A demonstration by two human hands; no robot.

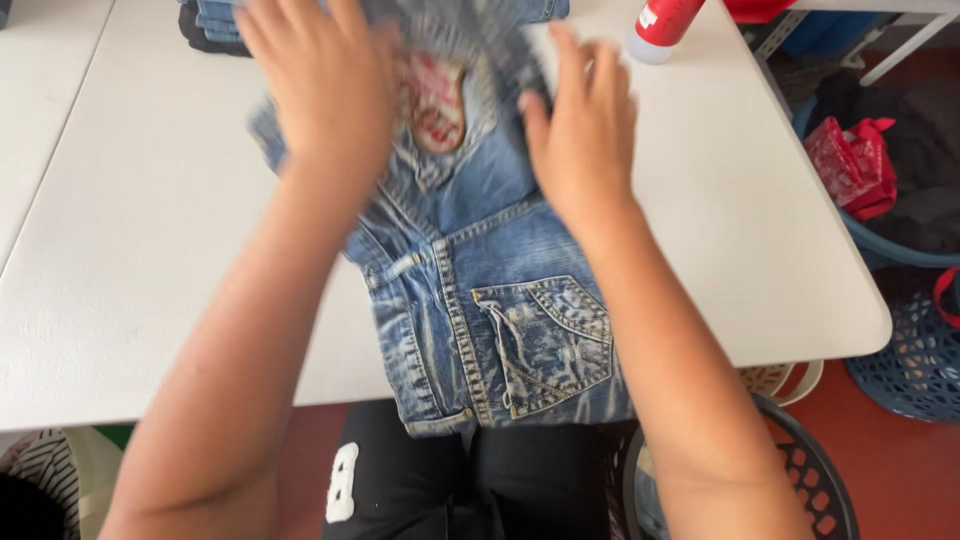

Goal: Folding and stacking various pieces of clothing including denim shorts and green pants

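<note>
A pair of faded blue jeans (pixel 500 300) lies on the white table (pixel 150 230), its waistband and back pocket hanging over the near edge. My left hand (pixel 325 85) presses flat on the upper left part of the denim, blurred by motion. Over the upper right part, my right hand (pixel 585 125) rests with fingers spread. A red and white patch (pixel 435 100) on the jeans shows between the two hands. Neither hand visibly grips the fabric.
Folded jeans (pixel 215 20) sit stacked at the table's far edge. A red and white bottle (pixel 662 25) stands at the far right. Right of the table are a blue basket with dark clothes and a red bag (pixel 855 165), a blue mesh basket (pixel 915 360), and a dark basket (pixel 810 480).
</note>
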